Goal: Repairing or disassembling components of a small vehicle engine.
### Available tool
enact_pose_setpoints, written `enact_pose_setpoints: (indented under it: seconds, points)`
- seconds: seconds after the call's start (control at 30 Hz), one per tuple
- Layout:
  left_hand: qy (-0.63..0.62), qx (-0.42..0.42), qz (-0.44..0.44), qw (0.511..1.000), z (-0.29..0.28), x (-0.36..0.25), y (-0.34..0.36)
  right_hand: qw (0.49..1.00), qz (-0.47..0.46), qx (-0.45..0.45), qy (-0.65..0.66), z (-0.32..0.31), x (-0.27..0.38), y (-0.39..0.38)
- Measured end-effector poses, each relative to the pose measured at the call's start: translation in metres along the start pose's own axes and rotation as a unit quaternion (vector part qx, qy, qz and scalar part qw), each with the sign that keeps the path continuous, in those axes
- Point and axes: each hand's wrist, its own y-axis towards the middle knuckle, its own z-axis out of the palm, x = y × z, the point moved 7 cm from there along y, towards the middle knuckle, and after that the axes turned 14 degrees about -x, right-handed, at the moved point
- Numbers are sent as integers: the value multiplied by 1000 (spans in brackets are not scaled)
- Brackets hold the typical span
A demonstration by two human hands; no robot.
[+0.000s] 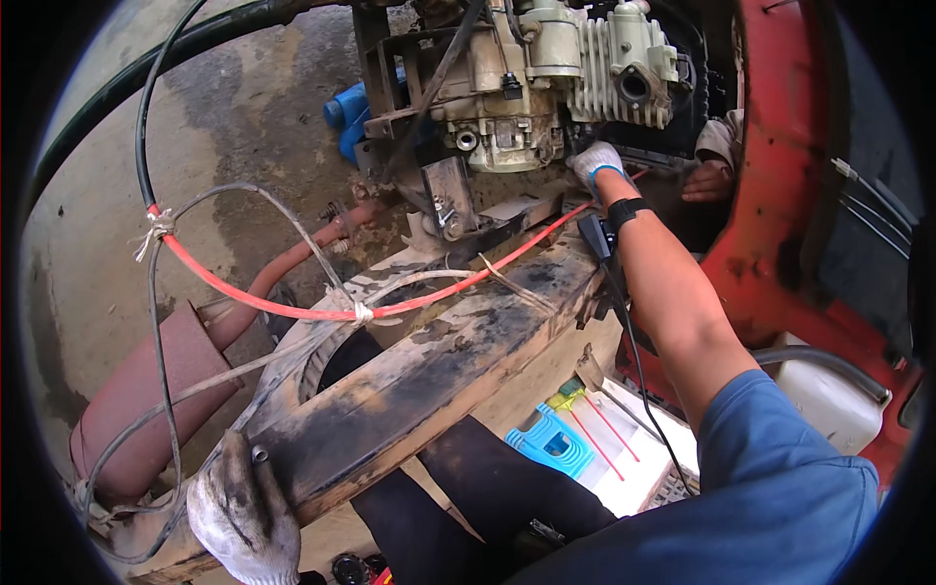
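Observation:
My left hand (pixel 239 517), in a soiled white knit glove, is at the near left end of the long dark-stained vehicle frame rail (pixel 390 409). Its fingers are curled around a small metal piece with a hollow round end (pixel 259 453); the rest of that piece is hidden. My right hand (pixel 595 161), also gloved, reaches to the lower side of the engine (pixel 512 97), below its finned cylinder (pixel 609 68). The fingers there are hidden, so what they touch does not show. A red sleeved cable (pixel 419 305) runs past my right wrist.
Another person's hand (pixel 707 182) is right of the engine, beside the red body panel (pixel 770 195). A rusty muffler (pixel 156 400) lies at left. Cables loop over the rail. Near my legs are a light blue plastic piece (pixel 551 439) and red rods (pixel 600 444); a white tank (pixel 829 400) stands right.

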Motion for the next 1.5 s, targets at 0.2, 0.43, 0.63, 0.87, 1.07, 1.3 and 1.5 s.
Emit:
enact_pose_setpoints:
  seconds: [0.2,0.43,0.63,0.87,1.07,1.3,1.5]
  points:
    - [-2,-7,4,1000,-1,-3,3,992,-116,40,-19,6,19,0]
    - [-7,-18,6,1000,-3,-6,5,999,-27,3,-25,4,5,6]
    - [2,-4,-10,1000,-1,-3,4,987,-142,69,-32,6,22,-6]
    - [0,-18,2,1000,-2,-5,4,997,-1,38,66,-16,11,-17]
    - [-2,-24,-5,1000,-2,-2,1,994,19,62,91,0,4,-8]
    - [6,-2,-35,999,1,4,-1,986,-149,71,-6,-9,18,-11]
    - [8,-8,-34,999,0,4,-2,995,36,8,91,-12,9,-14]
